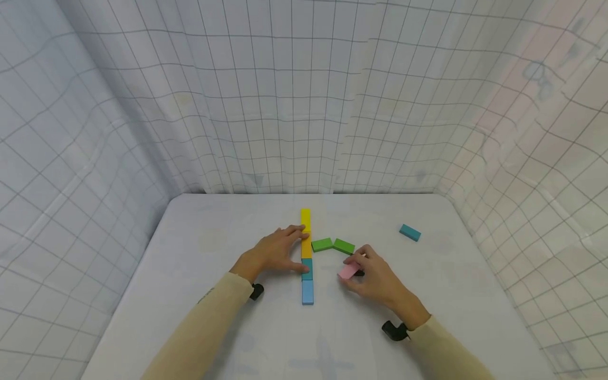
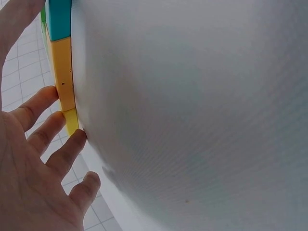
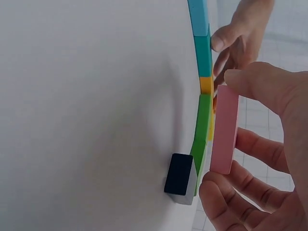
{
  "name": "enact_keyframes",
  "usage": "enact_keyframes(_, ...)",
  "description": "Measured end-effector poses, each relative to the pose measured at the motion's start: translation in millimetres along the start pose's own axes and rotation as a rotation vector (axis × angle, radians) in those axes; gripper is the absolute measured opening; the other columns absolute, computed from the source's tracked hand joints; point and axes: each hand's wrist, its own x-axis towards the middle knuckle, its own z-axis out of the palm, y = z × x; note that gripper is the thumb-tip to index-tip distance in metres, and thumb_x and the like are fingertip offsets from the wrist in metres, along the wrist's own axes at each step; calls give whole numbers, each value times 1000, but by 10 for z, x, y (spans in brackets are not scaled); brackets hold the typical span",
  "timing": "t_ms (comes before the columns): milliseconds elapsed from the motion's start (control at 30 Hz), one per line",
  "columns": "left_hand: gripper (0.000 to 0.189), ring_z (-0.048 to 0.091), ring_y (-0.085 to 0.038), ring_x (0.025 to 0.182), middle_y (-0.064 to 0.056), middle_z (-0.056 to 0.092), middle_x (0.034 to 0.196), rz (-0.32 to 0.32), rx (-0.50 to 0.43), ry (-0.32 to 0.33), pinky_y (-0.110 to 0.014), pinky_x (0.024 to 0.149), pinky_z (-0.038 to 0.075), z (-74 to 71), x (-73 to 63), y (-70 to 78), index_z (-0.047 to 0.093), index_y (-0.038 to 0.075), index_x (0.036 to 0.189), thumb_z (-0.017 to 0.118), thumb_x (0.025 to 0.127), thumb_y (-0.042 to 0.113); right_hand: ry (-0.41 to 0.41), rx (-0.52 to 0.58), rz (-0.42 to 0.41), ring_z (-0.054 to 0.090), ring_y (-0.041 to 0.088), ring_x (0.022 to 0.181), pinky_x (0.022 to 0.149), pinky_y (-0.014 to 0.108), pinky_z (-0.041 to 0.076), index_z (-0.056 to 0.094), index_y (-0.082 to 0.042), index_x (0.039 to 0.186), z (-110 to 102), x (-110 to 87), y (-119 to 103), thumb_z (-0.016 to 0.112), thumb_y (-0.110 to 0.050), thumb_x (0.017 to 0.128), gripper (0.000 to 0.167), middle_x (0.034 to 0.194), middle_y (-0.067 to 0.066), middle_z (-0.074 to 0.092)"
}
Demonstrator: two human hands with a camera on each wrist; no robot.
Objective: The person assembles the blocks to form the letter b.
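A straight column of blocks lies on the table: yellow [image 1: 305, 217], orange [image 1: 306, 250], teal [image 1: 308, 273] and light blue [image 1: 307, 293], from far to near. My left hand [image 1: 275, 250] rests along its left side, fingers spread loosely, fingertips at the yellow and orange blocks, thumb at the teal one. My right hand [image 1: 377, 278] pinches a pink block [image 3: 224, 130] between thumb and fingers, held over the table. Two green blocks [image 1: 322, 244] run rightward from the orange block in a bent line. A dark block [image 3: 179, 174] sits beneath the pink one, partly hidden in the head view.
Off to the right, a lone blue block [image 1: 410, 232] lies on the white table [image 1: 228, 221]. Grid-patterned white curtains [image 1: 285, 105] surround the table at the back and both sides. Each wrist carries a small black camera mount [image 1: 395, 331].
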Motion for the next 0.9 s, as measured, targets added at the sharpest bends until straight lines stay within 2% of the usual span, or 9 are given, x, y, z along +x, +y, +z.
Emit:
enact_keyframes(200,106,43,-56,171,-5,33,193,10,2,9,-74,139,39,-2,8,-8,49,26,177,87,92,77,-30,16,2,64,12,105,91,26,62,84,-17,126,78,1,-87,99,-33,96,37,123,-2,64)
enact_keyframes(433,106,45,-50,172,-5,35,192,32,3,23,-68,144,34,14,17,-33,50,24,176,89,92,75,-63,-24,-12,68,13,110,101,37,69,83,-19,127,167,-17,-184,98,-37,96,39,126,-2,65)
enact_keyframes(667,106,44,-51,172,-6,35,193,26,-7,20,-70,143,34,5,3,-21,50,24,176,89,92,75,-108,-68,13,68,12,107,99,36,70,83,-23,130,256,-31,-286,98,-44,96,43,128,-2,65)
enact_keyframes(900,106,44,-56,170,-5,34,193,18,-13,16,-75,139,38,11,5,-20,50,25,176,88,92,76,-108,-108,-24,67,9,99,93,32,69,83,-22,127,319,-40,-340,98,-47,95,44,126,-2,66)
